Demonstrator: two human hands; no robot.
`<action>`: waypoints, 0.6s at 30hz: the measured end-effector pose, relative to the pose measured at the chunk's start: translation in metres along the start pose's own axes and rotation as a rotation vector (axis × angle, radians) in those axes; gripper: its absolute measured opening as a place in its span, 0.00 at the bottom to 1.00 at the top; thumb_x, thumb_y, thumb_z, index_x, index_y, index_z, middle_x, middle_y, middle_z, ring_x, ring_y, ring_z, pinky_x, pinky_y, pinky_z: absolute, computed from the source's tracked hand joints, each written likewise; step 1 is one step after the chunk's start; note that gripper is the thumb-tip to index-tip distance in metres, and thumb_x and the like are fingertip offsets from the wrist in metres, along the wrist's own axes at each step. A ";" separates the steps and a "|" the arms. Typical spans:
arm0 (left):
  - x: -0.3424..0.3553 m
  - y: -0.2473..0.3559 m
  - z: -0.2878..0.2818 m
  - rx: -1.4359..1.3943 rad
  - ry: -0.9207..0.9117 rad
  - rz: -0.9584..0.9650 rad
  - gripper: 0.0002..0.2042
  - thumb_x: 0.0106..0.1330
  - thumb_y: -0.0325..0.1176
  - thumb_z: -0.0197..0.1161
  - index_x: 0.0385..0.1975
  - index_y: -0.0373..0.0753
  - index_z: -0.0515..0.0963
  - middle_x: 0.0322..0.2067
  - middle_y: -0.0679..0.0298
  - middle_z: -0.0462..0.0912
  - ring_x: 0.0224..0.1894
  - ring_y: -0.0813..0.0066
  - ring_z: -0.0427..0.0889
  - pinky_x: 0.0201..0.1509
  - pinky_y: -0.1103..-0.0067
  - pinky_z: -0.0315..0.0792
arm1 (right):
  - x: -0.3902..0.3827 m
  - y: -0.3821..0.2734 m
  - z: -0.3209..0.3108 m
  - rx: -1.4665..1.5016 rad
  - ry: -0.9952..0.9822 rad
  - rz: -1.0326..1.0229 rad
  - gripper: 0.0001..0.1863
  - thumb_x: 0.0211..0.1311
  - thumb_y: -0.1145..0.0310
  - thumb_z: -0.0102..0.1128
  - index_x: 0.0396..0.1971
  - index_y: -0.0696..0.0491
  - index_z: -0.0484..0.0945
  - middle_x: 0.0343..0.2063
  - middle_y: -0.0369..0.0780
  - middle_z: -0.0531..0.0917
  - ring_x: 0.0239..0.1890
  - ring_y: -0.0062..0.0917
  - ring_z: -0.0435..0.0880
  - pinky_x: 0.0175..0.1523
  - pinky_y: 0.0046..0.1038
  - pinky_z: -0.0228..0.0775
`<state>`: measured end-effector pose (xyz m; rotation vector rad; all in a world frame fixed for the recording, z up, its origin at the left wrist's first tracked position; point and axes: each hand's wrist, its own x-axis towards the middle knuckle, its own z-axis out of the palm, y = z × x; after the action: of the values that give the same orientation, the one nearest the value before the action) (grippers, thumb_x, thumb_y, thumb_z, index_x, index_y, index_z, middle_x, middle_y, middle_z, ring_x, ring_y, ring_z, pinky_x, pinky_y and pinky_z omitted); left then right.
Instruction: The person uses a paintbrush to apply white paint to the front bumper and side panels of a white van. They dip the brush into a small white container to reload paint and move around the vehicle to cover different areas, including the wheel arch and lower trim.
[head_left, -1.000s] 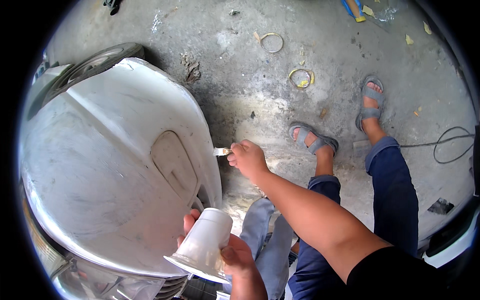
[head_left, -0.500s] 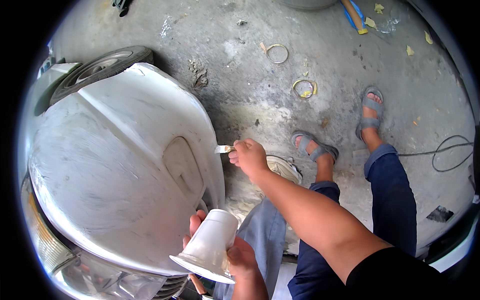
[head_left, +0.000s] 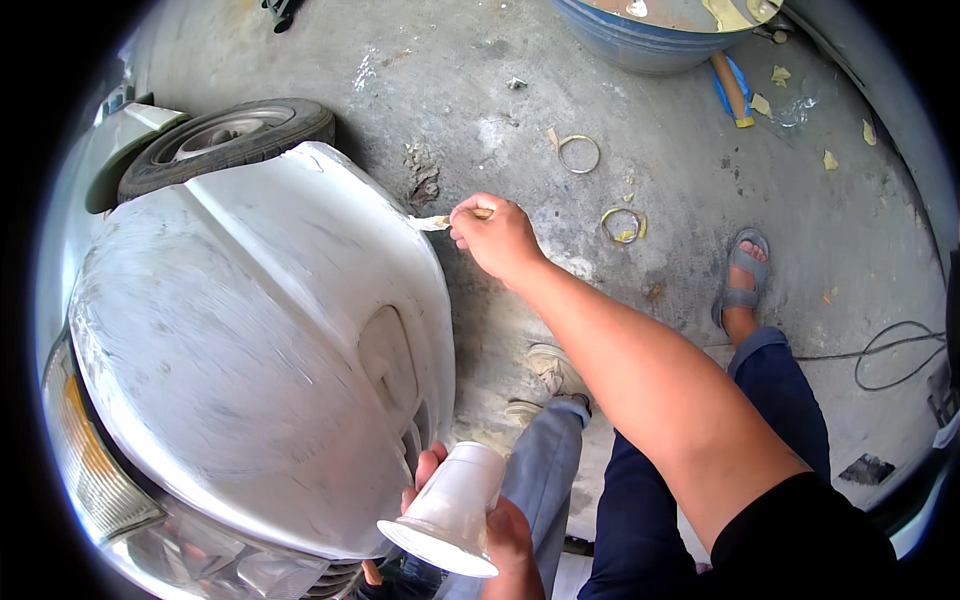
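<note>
My left hand (head_left: 508,530) is wrapped round a white cup (head_left: 455,505), tilted, its wide flared rim toward the lower left. In my right hand (head_left: 498,242) is a small paintbrush (head_left: 433,223) with white on its bristles. The brush tip meets the right-hand edge of a large, scuffed, whitish car bumper (head_left: 240,350), near its upper corner. What the cup holds is hidden.
A wheel (head_left: 230,140) stands beyond the bumper, and a headlight (head_left: 100,460) lies at the left. Tape rings (head_left: 579,155) and yellowish scraps lie on the concrete floor (head_left: 480,110). A blue drum (head_left: 650,40) is at the back. Sneakers (head_left: 555,368) and a sandal (head_left: 742,280) show nearby.
My right hand and the brush have moved up along the bumper's edge. The view has shifted, bringing more of the blue drum into sight. The cup stays in my left hand.
</note>
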<state>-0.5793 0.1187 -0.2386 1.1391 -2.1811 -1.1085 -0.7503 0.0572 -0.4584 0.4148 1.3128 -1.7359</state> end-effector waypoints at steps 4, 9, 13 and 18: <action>0.003 0.003 0.007 0.031 0.008 -0.002 0.40 0.57 0.48 0.62 0.63 0.38 0.47 0.60 0.50 0.61 0.62 0.53 0.62 0.65 0.61 0.54 | 0.022 -0.029 0.010 -0.114 -0.058 -0.131 0.10 0.54 0.66 0.56 0.31 0.56 0.78 0.23 0.36 0.81 0.26 0.18 0.78 0.33 0.21 0.69; 0.005 0.009 0.019 0.037 0.031 -0.026 0.40 0.58 0.49 0.62 0.63 0.38 0.47 0.60 0.50 0.61 0.62 0.54 0.62 0.65 0.61 0.54 | 0.015 -0.032 -0.003 -0.397 -0.152 -0.182 0.09 0.52 0.65 0.56 0.29 0.54 0.80 0.19 0.36 0.79 0.24 0.17 0.76 0.31 0.22 0.67; 0.010 0.016 0.027 0.021 0.025 -0.013 0.40 0.57 0.49 0.62 0.63 0.38 0.48 0.60 0.51 0.61 0.62 0.54 0.62 0.65 0.62 0.55 | 0.025 -0.057 -0.005 -0.347 -0.125 -0.157 0.11 0.50 0.61 0.58 0.29 0.53 0.80 0.26 0.42 0.83 0.31 0.33 0.82 0.39 0.29 0.73; 0.014 0.025 0.034 0.034 0.048 -0.042 0.40 0.56 0.48 0.63 0.63 0.39 0.48 0.59 0.51 0.62 0.61 0.55 0.63 0.65 0.62 0.55 | 0.029 -0.059 0.001 -0.500 -0.155 -0.180 0.12 0.50 0.61 0.57 0.29 0.53 0.80 0.28 0.42 0.84 0.32 0.32 0.83 0.40 0.28 0.73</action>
<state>-0.6216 0.1309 -0.2379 1.2183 -2.1566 -1.0545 -0.8134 0.0457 -0.4432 -0.1237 1.6411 -1.4743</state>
